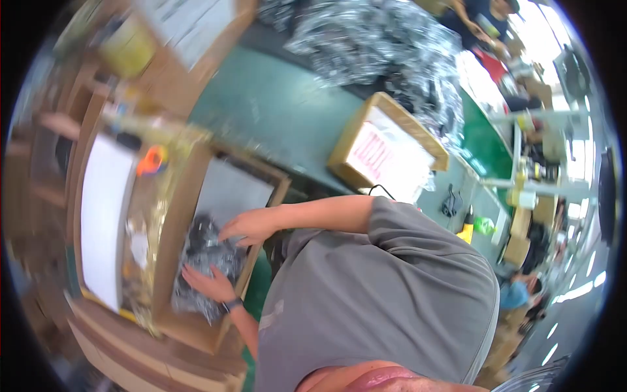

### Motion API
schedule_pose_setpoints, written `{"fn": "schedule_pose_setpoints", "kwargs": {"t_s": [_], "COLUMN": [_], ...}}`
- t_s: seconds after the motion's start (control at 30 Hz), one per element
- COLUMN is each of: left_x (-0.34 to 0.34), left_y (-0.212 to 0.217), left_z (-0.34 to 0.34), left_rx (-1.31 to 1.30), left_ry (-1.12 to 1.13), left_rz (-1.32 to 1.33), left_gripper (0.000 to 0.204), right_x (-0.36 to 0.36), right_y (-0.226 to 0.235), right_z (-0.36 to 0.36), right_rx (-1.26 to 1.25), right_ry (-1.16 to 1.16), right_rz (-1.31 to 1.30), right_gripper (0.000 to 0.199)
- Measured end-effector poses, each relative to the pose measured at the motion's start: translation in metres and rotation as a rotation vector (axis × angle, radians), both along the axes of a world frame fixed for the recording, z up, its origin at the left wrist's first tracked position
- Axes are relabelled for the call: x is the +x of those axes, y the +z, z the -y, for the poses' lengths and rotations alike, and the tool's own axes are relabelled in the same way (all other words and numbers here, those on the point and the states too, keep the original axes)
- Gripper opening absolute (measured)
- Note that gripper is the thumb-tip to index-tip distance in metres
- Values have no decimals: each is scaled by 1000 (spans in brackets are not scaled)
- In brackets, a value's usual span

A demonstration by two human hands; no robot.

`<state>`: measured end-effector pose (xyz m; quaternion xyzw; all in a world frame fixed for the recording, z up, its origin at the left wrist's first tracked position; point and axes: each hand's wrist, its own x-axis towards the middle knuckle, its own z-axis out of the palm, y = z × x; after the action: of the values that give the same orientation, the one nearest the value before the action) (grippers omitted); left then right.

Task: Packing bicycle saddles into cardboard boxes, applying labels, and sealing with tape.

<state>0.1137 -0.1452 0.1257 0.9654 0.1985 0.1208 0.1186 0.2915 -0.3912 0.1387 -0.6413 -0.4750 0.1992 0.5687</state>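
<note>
An open cardboard box [171,251] stands at the left, tilted in view. Inside it lies a bundle of clear plastic wrapping [230,261] with dark contents that I cannot make out. A pale grey sheet [232,186] shows at the box's far end. My left hand [210,285], a dark band at its wrist, rests on the plastic with fingers spread. Just above and to the right, my right hand [250,226] touches the same bundle, its fingers stretched out and partly apart. Neither hand is wrapped round anything.
The green workbench [261,98] bears a heap of plastic-wrapped items [366,39] and a carton [346,147] holding a white, red-printed sheet. Left of my box lie an orange tape dispenser [151,161] and a white panel [101,222]. Other people [483,23] work at the upper right.
</note>
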Motion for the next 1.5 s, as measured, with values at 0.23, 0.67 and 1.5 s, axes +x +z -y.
{"fn": "schedule_pose_setpoints", "kwargs": {"t_s": [0.23, 0.67, 1.5], "left_x": [110, 253, 116], "left_y": [89, 126, 174], "left_z": [250, 589, 253], "left_rx": [-155, -408, -2067], "left_ry": [-493, -1137, 158], "left_rz": [53, -64, 366], "left_gripper": [66, 57, 72], "right_x": [98, 153, 38], "right_y": [45, -125, -66], "right_z": [577, 745, 775], "right_rx": [-1074, -1288, -230], "right_ry": [-1604, -1532, -1604], "right_rz": [21, -127, -599], "right_gripper": [47, 69, 37]}}
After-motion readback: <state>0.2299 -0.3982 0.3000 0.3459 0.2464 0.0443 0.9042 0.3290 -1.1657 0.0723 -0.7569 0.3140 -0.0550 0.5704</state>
